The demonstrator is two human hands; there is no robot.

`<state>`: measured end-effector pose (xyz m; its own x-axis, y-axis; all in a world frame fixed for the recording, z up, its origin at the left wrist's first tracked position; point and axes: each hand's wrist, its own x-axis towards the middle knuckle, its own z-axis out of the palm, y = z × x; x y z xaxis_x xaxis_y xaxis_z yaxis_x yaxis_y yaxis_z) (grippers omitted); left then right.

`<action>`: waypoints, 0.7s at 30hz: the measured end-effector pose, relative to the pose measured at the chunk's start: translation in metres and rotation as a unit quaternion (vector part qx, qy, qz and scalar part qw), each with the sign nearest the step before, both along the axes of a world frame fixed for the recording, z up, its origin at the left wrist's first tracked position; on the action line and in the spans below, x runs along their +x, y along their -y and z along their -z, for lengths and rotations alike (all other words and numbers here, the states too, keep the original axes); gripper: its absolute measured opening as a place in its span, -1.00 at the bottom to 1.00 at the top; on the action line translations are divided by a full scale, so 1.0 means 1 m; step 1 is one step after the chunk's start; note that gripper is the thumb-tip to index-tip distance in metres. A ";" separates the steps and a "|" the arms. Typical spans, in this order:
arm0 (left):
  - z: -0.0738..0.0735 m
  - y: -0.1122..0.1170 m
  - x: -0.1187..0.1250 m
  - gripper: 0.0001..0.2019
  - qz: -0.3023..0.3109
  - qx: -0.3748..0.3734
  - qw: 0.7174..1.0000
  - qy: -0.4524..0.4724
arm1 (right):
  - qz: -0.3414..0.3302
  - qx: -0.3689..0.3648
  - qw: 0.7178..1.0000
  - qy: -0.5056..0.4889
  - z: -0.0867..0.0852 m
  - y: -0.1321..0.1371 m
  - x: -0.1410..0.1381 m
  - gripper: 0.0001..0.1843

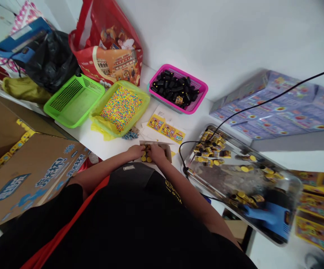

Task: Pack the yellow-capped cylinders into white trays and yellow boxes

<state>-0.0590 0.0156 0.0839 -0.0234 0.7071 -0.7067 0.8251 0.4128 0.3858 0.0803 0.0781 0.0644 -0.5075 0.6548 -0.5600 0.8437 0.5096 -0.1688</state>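
Observation:
A small open carton (167,152) sits at the table's front edge, close to my body. Several small bottles with round yellow caps (146,159) stand inside it. My left hand (136,152) is closed at the carton's left side, its fingertips on the edge. Over the carton's middle, my right hand (156,153) reaches in with bent fingers pressed together among the bottles; what they pinch is hidden. Just beyond the carton lies a yellow printed sheet of labels (166,129).
Behind are a green basket (48,106), a yellow tub with colourful beads (139,116) and a pink basket of black bottles (202,101). On the right, a metal tray (190,160) holds labelled bottles and a blue heat gun (274,218). A black cable (243,109) crosses above it.

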 end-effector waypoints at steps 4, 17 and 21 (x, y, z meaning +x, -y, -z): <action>-0.001 0.000 0.000 -0.67 0.004 -0.002 1.000 0.002 | -0.015 0.002 1.000 -0.021 0.003 0.004 0.001 -0.62; -0.006 0.002 -0.002 -0.62 0.026 0.025 0.999 -0.002 | -0.039 0.042 0.998 -0.033 -0.006 0.015 0.024 -0.54; -0.006 0.003 -0.002 -0.64 0.050 0.051 0.997 -0.020 | -0.018 0.064 0.998 0.015 0.000 0.002 0.026 -0.55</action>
<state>-0.0607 0.0122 0.0895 0.0240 0.7754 -0.6310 0.8751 0.2888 0.3882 0.1063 0.0764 0.0647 -0.5163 0.7034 -0.4886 0.8281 0.5554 -0.0756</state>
